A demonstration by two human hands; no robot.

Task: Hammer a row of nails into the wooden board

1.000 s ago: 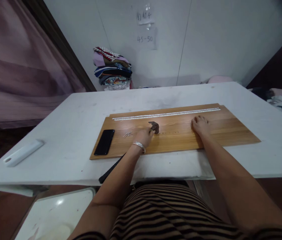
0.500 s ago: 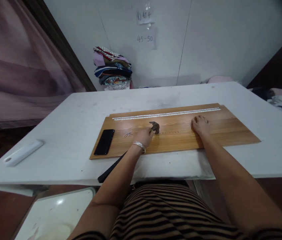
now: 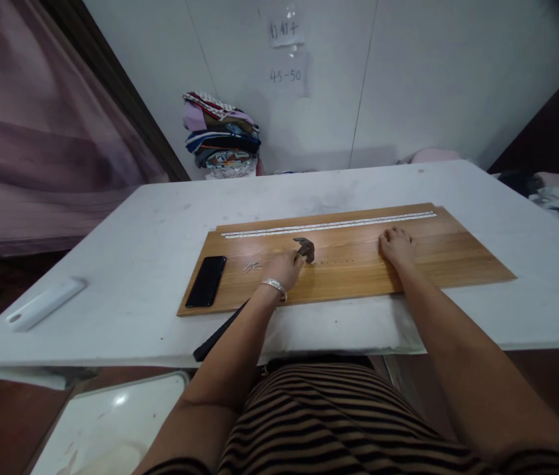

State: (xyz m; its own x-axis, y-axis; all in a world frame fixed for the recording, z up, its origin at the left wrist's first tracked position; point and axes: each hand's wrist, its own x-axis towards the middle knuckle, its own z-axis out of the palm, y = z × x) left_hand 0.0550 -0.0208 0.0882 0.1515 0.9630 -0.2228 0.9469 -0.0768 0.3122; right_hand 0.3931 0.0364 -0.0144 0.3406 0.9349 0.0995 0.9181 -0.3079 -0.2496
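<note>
My left hand [image 3: 283, 269] is closed around a claw hammer [image 3: 305, 249], close to its metal head. The hammer's black handle runs back under my forearm past the board's near edge. Its head is over a wooden board [image 3: 358, 280], beside a row of small dark dots, perhaps nail heads or holes, that extends to the right. Whether the head touches the board I cannot tell. Several loose nails [image 3: 253, 266] lie left of this hand. My right hand [image 3: 398, 247] rests on the board farther right, fingers slightly bent and apart, with nothing in it.
A black phone [image 3: 206, 282] lies on the board's left end. Two white measuring strips [image 3: 328, 225] run along its far side. The board is on a white table [image 3: 125, 264], with a white plastic object [image 3: 46, 303] at left. Folded clothes [image 3: 222, 135] are stacked by the wall.
</note>
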